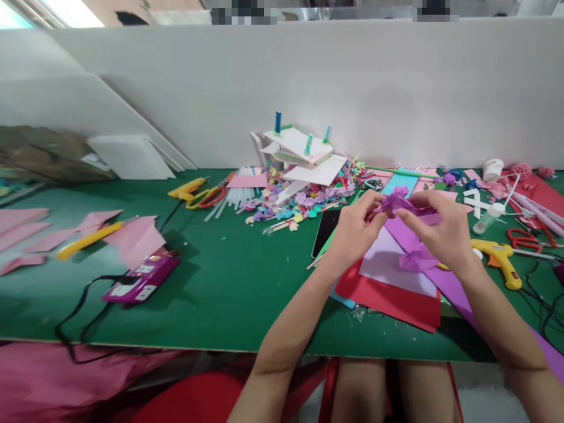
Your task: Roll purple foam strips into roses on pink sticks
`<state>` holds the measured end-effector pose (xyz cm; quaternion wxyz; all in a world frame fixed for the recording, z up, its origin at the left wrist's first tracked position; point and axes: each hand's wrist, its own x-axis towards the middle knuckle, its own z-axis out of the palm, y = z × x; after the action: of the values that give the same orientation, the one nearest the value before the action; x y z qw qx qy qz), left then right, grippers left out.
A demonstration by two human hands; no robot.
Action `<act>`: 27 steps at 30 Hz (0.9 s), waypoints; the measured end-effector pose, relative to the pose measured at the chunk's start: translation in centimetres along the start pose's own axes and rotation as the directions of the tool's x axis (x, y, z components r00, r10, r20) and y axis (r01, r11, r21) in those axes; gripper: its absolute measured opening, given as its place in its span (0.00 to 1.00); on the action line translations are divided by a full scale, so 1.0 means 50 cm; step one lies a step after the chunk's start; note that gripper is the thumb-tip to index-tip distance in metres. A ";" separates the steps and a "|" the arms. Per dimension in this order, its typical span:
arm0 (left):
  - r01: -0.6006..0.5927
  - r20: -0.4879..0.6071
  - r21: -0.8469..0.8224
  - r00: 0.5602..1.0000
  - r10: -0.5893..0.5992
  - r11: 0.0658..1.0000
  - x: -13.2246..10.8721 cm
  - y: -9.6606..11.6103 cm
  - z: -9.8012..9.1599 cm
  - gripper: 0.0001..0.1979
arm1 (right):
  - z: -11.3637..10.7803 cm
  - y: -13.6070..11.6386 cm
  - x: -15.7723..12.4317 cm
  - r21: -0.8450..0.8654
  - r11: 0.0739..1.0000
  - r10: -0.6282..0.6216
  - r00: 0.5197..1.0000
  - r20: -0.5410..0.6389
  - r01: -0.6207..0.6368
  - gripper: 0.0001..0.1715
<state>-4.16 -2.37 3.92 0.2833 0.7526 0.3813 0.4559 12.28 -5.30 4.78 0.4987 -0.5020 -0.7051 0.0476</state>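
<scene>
My left hand (352, 230) and my right hand (443, 232) are held together above the green table (229, 282), both pinching a crumpled purple paper strip (396, 201). A loose end of the strip (416, 258) hangs below my right palm. Under my hands lie a lilac sheet (388, 264), a red sheet (388, 299) and a long purple sheet (453, 288). A black phone (325, 230) lies just left of my left hand.
A yellow glue gun (500, 258) and red scissors (522, 239) lie at the right. A white foam model (304, 155) stands amid several paper flowers at the back. Left: pink paper (136, 238), a purple power strip (141, 279), another glue gun (187, 189), orange scissors (209, 197).
</scene>
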 end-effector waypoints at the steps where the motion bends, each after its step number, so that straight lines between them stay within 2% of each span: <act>1: 0.004 0.012 0.008 1.000 -0.004 1.000 -0.001 0.002 0.002 0.04 | 0.002 -0.003 -0.001 0.011 1.000 0.013 1.000 -0.008 -0.013 0.15; 5: 0.017 0.042 0.147 0.999 -0.023 0.989 -0.001 0.005 0.007 0.04 | 0.000 -0.005 -0.001 0.033 0.999 -0.016 0.998 -0.055 0.018 0.13; 9: -0.006 0.068 0.338 0.998 -0.018 0.941 0.001 -0.002 0.005 0.06 | -0.010 0.002 0.005 0.149 0.989 0.003 1.000 -0.013 -0.001 0.10; 14: -0.125 0.098 0.497 0.991 0.088 0.859 0.002 -0.029 -0.004 0.19 | -0.032 0.018 0.017 0.308 0.949 0.053 0.997 0.057 -0.068 0.07; 17: -0.154 0.144 0.621 0.986 0.081 0.769 -0.003 -0.045 -0.006 0.25 | -0.040 0.026 0.021 0.342 0.932 0.082 0.990 0.113 -0.116 0.06; 20: -0.099 0.059 0.725 0.995 0.082 0.682 -0.010 -0.045 -0.001 0.30 | -0.040 0.032 0.023 0.353 0.918 0.152 0.983 0.107 -0.180 0.06; 22: -0.070 -0.021 0.762 0.991 0.132 0.644 -0.013 -0.037 0.005 0.30 | -0.037 0.036 0.025 0.389 0.889 0.221 0.970 0.103 -0.243 0.07; 24: -0.071 -0.062 0.776 0.980 0.188 0.627 -0.012 -0.026 0.009 0.28 | -0.034 0.042 0.028 0.455 0.832 0.293 0.948 0.125 -0.317 0.07; 27: -0.071 -0.104 0.788 0.964 0.245 0.612 -0.006 -0.011 0.009 0.25 | -0.031 0.053 0.036 0.583 0.700 0.378 0.906 0.189 -0.413 0.07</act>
<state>-4.00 -2.37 3.16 -0.1509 0.7814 0.4990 0.3430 15.19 -3.33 5.22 0.5921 -0.4517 -0.5401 0.3921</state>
